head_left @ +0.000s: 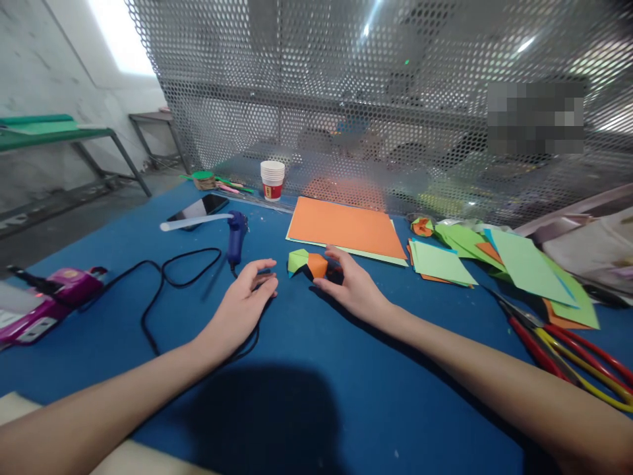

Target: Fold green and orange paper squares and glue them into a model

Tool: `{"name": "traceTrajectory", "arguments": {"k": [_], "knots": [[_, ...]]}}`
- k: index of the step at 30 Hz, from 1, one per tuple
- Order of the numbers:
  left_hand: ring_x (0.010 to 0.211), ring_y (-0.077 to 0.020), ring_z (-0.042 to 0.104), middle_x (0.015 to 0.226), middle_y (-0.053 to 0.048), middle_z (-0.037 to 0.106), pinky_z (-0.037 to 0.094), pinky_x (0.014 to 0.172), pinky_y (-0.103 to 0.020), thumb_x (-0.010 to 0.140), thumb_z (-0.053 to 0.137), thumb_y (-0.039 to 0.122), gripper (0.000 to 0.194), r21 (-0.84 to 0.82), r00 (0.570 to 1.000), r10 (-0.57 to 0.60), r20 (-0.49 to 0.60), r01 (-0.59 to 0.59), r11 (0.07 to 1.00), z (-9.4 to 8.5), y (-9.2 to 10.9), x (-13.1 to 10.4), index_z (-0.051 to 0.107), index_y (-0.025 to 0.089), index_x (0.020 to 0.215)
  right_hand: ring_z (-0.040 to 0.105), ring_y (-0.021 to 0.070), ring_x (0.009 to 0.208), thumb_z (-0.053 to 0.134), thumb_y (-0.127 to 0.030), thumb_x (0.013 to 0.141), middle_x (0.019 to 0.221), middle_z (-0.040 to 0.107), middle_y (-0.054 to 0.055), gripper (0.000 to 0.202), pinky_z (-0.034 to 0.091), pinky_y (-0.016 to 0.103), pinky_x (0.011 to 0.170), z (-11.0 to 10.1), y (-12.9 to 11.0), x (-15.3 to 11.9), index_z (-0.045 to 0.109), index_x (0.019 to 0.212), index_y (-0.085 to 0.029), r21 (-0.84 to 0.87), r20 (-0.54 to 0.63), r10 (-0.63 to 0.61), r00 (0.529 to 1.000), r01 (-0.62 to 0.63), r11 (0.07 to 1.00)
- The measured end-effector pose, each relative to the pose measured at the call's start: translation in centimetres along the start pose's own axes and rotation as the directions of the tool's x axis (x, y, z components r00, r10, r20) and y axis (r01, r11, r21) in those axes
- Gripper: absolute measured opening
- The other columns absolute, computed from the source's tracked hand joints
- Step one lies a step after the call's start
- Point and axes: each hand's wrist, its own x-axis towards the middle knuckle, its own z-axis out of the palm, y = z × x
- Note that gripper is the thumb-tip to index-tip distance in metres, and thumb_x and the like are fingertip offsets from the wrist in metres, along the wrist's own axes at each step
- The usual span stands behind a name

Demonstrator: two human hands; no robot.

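Note:
A small folded paper piece (316, 264), lime green on the left and orange on the right, lies on the blue tabletop between my hands. My right hand (353, 287) is curved loosely around its right end, thumb and fingers apart. Whether the fingertips touch the paper I cannot make out. To the left of the piece, my left hand (247, 293) is open, with its fingers partly bent and nothing in them. Just beyond that hand a blue glue gun (237, 237) stands with a long white glue stick (195, 223) sticking out of it.
Orange sheets (346, 227) lie behind the folded piece. Green squares (440, 262), scissors (524, 316) and red-handled pliers (539, 349) are at right. Paper cups (272, 180) and a phone (200, 210) stand farther back. A black cord (148, 303) runs to a purple power strip (59, 300).

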Motion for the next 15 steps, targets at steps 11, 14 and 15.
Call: {"name": "traceTrajectory", "arguments": {"k": [11, 14, 15], "knots": [[0.072, -0.0137, 0.062, 0.079, -0.002, 0.067, 0.048, 0.07, -0.025, 0.085, 0.05, 0.029, 0.021, 0.27, 0.903, 0.411, 0.125, -0.429, 0.862, -1.2, 2.0, -1.4, 0.068, 0.018, 0.089, 0.04, 0.0276, 0.129, 0.042, -0.045, 0.089, 0.137, 0.045, 0.017, 0.049, 0.035, 0.051, 0.105, -4.3, 1.0, -7.0, 0.047, 0.127, -0.014, -0.335, 0.16, 0.02, 0.987, 0.035, 0.942], [0.07, -0.0119, 0.062, 0.076, -0.002, 0.068, 0.047, 0.066, -0.022, 0.083, 0.054, 0.023, 0.018, 0.302, 0.826, 0.539, 0.164, -0.562, 0.77, -1.0, 2.2, -2.0, 0.07, 0.016, 0.086, 0.029, 0.0302, 0.135, 0.038, -0.052, 0.089, 0.143, 0.035, 0.019, 0.064, 0.026, 0.052, 0.109, -3.3, -0.1, -6.4, 0.041, 0.134, -0.006, -0.456, 0.261, 0.11, 0.959, 0.022, 0.89], [0.069, -0.0116, 0.062, 0.075, -0.002, 0.068, 0.047, 0.067, -0.022, 0.083, 0.054, 0.021, 0.017, 0.312, 0.809, 0.563, 0.171, -0.586, 0.747, -1.0, 2.3, -2.1, 0.07, 0.016, 0.086, 0.025, 0.0307, 0.136, 0.038, -0.054, 0.088, 0.145, 0.03, 0.02, 0.069, 0.024, 0.052, 0.11, -2.8, -0.8, -6.2, 0.038, 0.136, -0.004, -0.469, 0.293, 0.106, 0.95, 0.047, 0.882]]}}
